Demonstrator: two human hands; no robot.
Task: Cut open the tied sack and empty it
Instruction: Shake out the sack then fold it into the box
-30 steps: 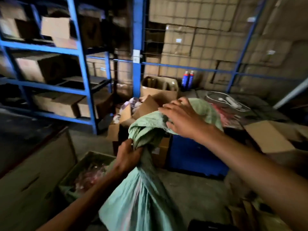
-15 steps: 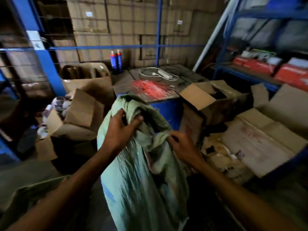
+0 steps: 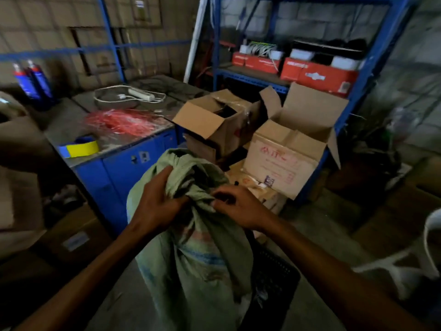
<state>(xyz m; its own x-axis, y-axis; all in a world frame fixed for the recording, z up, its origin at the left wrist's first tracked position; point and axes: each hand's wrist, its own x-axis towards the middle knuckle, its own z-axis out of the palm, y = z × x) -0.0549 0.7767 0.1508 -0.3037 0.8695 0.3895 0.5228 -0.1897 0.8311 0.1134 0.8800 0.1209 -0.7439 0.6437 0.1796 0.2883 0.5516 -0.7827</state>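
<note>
Here, the green sack [image 3: 198, 259] stands upright just in front of the blue cabinet [image 3: 124, 173]. The left hand [image 3: 156, 204] grips its bunched neck; the right hand [image 3: 241, 207] pinches the same twist.

1. The sack [image 3: 195, 254] stands upright at centre, nearest the camera.
2. The left hand [image 3: 155, 201] is on the left of the sack's bunched neck, the right hand [image 3: 241, 206] on its right.
3. The cabinet [image 3: 124, 168] stands behind and to the left of the sack.
4. On the cabinet's top lie a tape roll [image 3: 80, 146] at the front edge, a heap of strands [image 3: 121, 121] behind it, and a power strip [image 3: 140, 94] farther back.
5. Two spray cans [image 3: 32, 80] stand at the far left, behind the cabinet.
6. Two open cartons [image 3: 219, 123] [image 3: 286, 151] sit behind and to the right of the sack.
7. The shelving rack [image 3: 346, 96] rises behind the cartons, with boxes [image 3: 317, 75] on its shelf.
</note>
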